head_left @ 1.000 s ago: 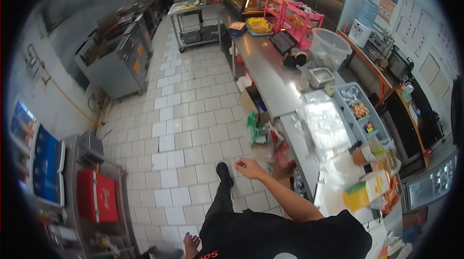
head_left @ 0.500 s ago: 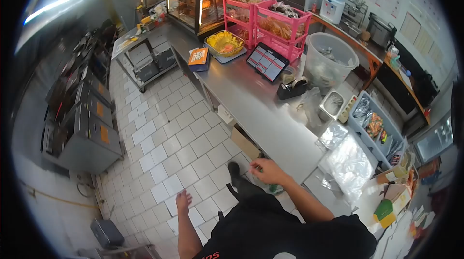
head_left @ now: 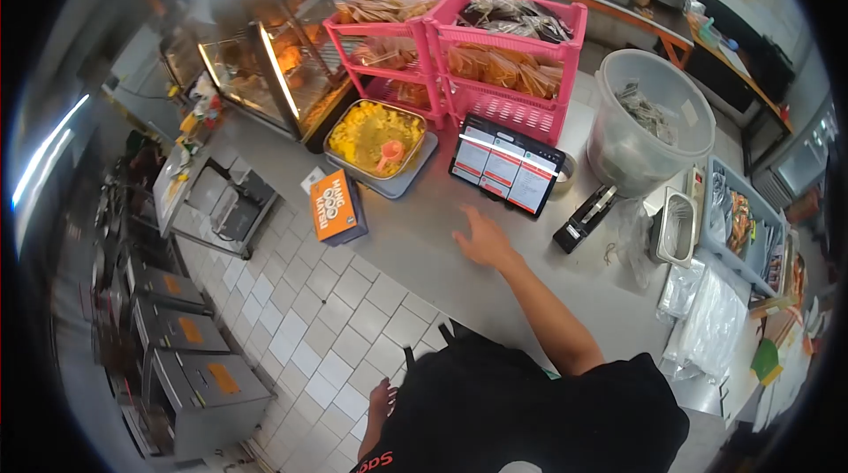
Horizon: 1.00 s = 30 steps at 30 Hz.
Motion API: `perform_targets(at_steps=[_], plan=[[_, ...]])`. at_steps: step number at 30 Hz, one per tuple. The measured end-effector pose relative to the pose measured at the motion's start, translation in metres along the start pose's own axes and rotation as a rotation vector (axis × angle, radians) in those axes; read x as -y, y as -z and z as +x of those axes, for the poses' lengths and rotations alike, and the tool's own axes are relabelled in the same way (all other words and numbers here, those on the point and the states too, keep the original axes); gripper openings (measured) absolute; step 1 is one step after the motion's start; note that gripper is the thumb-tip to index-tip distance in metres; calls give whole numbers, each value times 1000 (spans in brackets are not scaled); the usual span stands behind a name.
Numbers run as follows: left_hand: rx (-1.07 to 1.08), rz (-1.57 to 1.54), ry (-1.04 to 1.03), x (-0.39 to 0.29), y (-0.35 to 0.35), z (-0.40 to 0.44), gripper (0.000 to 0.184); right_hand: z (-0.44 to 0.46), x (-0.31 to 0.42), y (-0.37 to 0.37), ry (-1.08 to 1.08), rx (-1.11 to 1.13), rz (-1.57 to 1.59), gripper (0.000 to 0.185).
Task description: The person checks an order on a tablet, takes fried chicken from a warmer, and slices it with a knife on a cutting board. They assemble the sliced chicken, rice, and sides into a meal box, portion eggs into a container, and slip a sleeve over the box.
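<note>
My right hand (head_left: 484,240) is over the steel counter (head_left: 415,239), just short of the tablet (head_left: 505,166), with fingers stretched out and nothing in them. The tablet stands tilted on a stand, its screen lit with panels in red and white. Low at my side, my left hand (head_left: 382,397) hangs over the floor tiles, empty, its fingers loosely apart. Left of the tablet lies an orange box (head_left: 336,208). Behind that box, a tray of yellow food (head_left: 374,139) with an orange scoop (head_left: 389,155) rests on a grey flat base. A black tape dispenser (head_left: 586,220) sits right of the tablet.
Pink racks (head_left: 503,49) with bagged goods and a lit display warmer (head_left: 265,67) line the counter's back. At right are a large clear bucket (head_left: 649,133), a steel container (head_left: 676,226), plastic bags (head_left: 711,318) and a blue-grey bin (head_left: 746,226). Grey cabinets (head_left: 208,393) stand left.
I have come closer to the counter, so the tablet and racks appear larger. My right hand has reached forward over the counter toward the tablet. The left hand has dropped nearer my body.
</note>
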<state>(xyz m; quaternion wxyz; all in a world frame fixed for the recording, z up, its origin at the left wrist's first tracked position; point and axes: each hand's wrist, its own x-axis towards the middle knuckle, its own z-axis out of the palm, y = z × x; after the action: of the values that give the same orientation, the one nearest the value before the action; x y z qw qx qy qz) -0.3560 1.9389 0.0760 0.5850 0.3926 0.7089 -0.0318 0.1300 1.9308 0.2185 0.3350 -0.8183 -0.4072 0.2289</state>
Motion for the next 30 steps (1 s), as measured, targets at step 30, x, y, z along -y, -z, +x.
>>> perform_targets(at_steps=[30], plan=[[300,488,-109,-269,-13,200,37,101,4,-65,-298,-421,-150,88]])
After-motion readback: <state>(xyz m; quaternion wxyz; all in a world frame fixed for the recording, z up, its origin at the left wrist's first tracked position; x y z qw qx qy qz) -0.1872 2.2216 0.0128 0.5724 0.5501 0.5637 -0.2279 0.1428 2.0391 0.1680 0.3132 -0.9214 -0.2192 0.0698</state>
